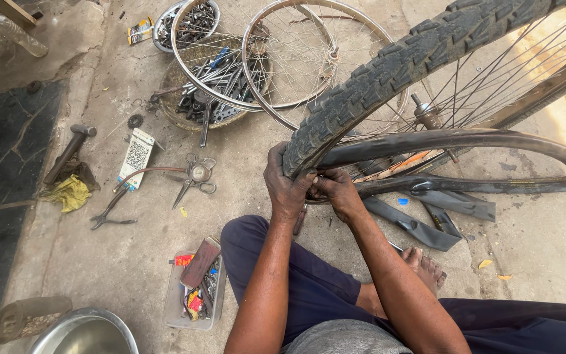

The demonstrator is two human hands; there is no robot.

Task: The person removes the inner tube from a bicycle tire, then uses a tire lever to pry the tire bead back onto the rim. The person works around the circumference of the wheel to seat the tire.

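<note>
**Head view: both hands at the edge of a bicycle tyre**

Head camera looks down on a person seated on a concrete floor (132, 262), knees apart in dark blue trousers, one bare foot (425, 267) showing to the right. The left hand (287, 183) is clenched around the knobbly black tyre (388, 72), fingers wrapped over its tread where the tyre meets the rim. The right hand (337, 190) sits just beside it, touching the left, fingers curled in against the tyre's inner edge; what exactly they pinch is hidden. The tyre belongs to a spoked wheel (492, 85) that rises from the hands towards the upper right. A black inner tube (492, 141) loops out below the wheel to the right, and a flattened length of it (420, 226) lies on the floor near the foot.

To the left lie scissors (194, 177), pliers (113, 210), a hammer (70, 151) and a yellow rag (70, 193). Two bare wheel rims (257, 98) rest over a round basket of spanners (221, 82) at the top. A small plastic tray of oddments (194, 292) stands by the left knee, with a steel bowl (86, 334) at the bottom left.
</note>
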